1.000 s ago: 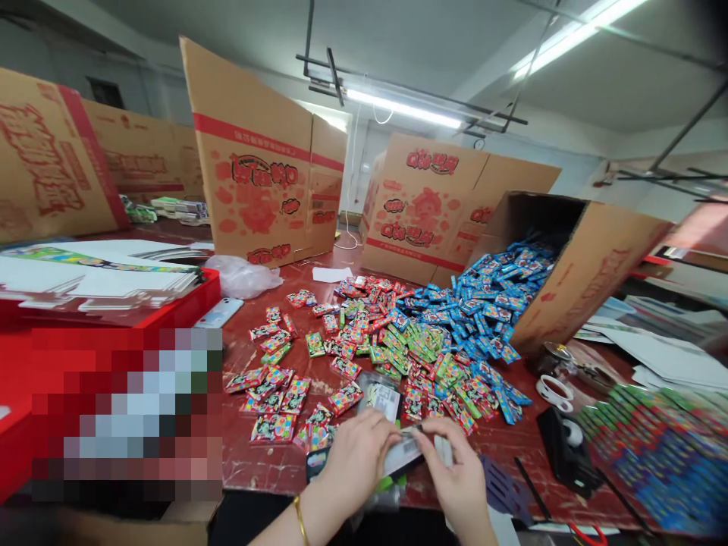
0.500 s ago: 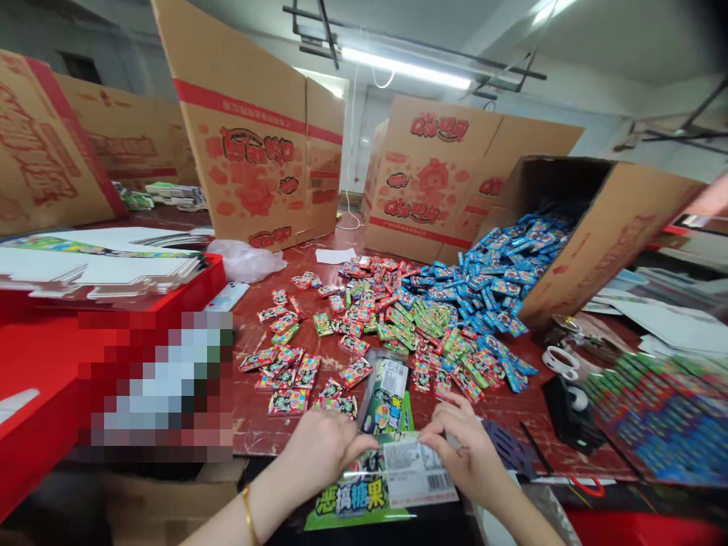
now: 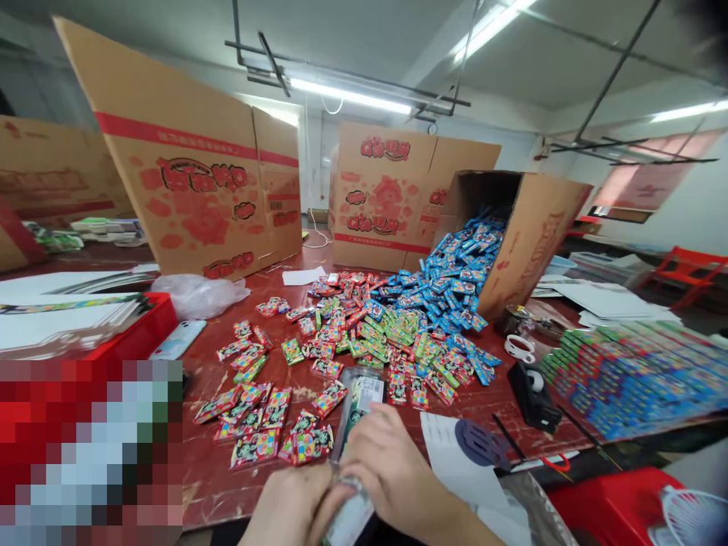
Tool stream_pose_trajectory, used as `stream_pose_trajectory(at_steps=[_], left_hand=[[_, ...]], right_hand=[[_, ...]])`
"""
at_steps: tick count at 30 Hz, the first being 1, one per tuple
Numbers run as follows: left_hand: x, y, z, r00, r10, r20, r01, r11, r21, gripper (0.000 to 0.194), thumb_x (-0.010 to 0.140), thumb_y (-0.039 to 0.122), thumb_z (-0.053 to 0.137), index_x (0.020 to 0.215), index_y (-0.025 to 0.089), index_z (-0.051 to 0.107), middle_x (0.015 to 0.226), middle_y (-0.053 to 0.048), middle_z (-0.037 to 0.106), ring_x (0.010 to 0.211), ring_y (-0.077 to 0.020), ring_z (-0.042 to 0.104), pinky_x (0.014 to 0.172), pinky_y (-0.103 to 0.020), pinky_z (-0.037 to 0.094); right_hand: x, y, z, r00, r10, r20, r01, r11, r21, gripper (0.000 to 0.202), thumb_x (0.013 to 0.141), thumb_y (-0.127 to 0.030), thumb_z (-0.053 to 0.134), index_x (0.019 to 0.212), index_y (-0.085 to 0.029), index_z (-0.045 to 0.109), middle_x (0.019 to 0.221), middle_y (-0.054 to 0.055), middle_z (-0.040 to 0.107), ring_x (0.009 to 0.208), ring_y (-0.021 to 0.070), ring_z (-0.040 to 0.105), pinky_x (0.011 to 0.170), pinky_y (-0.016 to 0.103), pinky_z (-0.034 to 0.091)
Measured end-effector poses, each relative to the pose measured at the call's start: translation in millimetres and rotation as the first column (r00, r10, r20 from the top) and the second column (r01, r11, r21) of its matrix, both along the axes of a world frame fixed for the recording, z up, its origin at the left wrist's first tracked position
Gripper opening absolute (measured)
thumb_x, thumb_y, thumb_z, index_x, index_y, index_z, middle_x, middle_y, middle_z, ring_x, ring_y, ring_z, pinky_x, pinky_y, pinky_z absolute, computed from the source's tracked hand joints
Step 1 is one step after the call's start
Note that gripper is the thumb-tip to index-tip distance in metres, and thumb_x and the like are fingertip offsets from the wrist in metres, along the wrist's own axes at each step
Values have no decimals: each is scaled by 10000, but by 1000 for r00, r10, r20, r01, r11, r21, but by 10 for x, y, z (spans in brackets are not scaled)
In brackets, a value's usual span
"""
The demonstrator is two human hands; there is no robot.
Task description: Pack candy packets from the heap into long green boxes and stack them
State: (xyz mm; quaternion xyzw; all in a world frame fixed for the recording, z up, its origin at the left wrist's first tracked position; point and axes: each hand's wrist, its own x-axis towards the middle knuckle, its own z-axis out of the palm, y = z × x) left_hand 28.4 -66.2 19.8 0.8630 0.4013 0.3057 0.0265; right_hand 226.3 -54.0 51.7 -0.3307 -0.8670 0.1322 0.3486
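At the bottom centre, my left hand [image 3: 293,497] and my right hand [image 3: 387,462] are close together, both closed around a printed candy box [image 3: 351,519]. Its whitish and green surface shows below my fingers; the rest is hidden. Just beyond my right hand lies another candy package [image 3: 364,390] with a clear edge and a white label, partly covered by the hand. Small red candy packets [image 3: 255,447] lie on the table left of my hands. Green packets [image 3: 398,330] and blue packets [image 3: 455,280] are heaped farther back.
A tipped carton [image 3: 528,235] spills the blue packets. Larger cartons [image 3: 199,189] stand behind. A red tray [image 3: 164,315] holds white sheets on the left. To the right are a tape dispenser [image 3: 535,398], a tape roll [image 3: 519,349], red-handled scissors [image 3: 554,462] and stacked colourful packs [image 3: 642,371].
The candy box was spread flat with its printed face up between my separated hands. Now my hands have come together and wrap around it, mostly covering it. The view has turned right.
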Motion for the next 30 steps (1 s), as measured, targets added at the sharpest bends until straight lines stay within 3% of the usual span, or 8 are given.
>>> stream_pose_trajectory(at_steps=[3, 6, 9, 13, 18, 21, 24, 30], left_hand=[[135, 45, -124, 978, 184, 96, -175, 980, -96, 435, 950, 380, 365, 580, 188, 488, 477, 38, 517, 414, -104, 504, 435, -218, 303], [213, 62, -201, 958, 225, 178, -189, 962, -197, 440, 927, 407, 410, 555, 175, 450, 480, 42, 443, 438, -99, 442, 463, -217, 272], [313, 59, -241, 920, 220, 326, -85, 921, -380, 433, 913, 422, 425, 560, 171, 426, 510, 48, 388, 474, -93, 379, 470, -205, 259], [432, 78, -232, 824, 271, 498, -1, 878, -478, 441, 880, 438, 474, 538, 167, 411, 508, 54, 344, 482, -87, 316, 462, -198, 249], [551, 219, -61, 716, 293, 634, 212, 774, -597, 349, 811, 465, 549, 703, 138, 604, 609, 5, 549, 538, -121, 448, 495, -204, 356], [620, 361, 51, 678, 343, 650, 241, 732, -637, 329, 726, 457, 650, 730, 128, 639, 638, -16, 586, 552, -133, 481, 502, -215, 379], [678, 463, 92, 655, 402, 640, 210, 716, -666, 320, 721, 444, 665, 711, 126, 636, 571, 1, 562, 476, -109, 434, 448, -206, 333], [731, 533, 96, 617, 437, 654, 251, 678, -691, 315, 728, 458, 653, 691, 145, 640, 573, -13, 599, 467, -133, 482, 442, -227, 360]], right_hand=[[6, 11, -207, 892, -319, -319, 215, 922, -321, 387, 797, -315, 617, 1160, -208, 539, 1210, 110, 563, 1137, 243, 496, 985, 402, 371], [37, 30, -413, 761, -440, -477, -37, 704, -709, 451, 720, -489, 673, 1011, -148, 623, 985, 111, 665, 916, 242, 618, 807, 357, 492], [59, 48, -500, 672, -490, -555, -227, 578, -784, 434, 688, -552, 682, 774, -127, 658, 696, 54, 659, 663, 182, 618, 634, 291, 500], [128, 99, -484, 675, -450, -585, -271, 586, -764, 429, 662, -553, 706, 685, -128, 653, 602, 25, 623, 571, 147, 570, 583, 267, 472], [222, 249, -421, 697, -499, -515, -76, 663, -745, 489, 616, -614, 688, 554, -133, 627, 487, -3, 553, 482, 116, 482, 478, 231, 389], [245, 304, -436, 758, -464, -459, -30, 678, -734, 494, 579, -611, 703, 480, -142, 581, 417, -36, 472, 420, 77, 383, 419, 209, 299], [210, 236, -624, 767, -480, -426, -42, 625, -780, 482, 573, -588, 717, 472, -148, 547, 409, -38, 469, 402, 71, 367, 403, 208, 269], [-58, -214, -1284, 680, -526, -510, -223, 514, -828, 440, 519, -513, 790, 490, -146, 549, 476, -11, 568, 436, 83, 442, 446, 212, 340]])
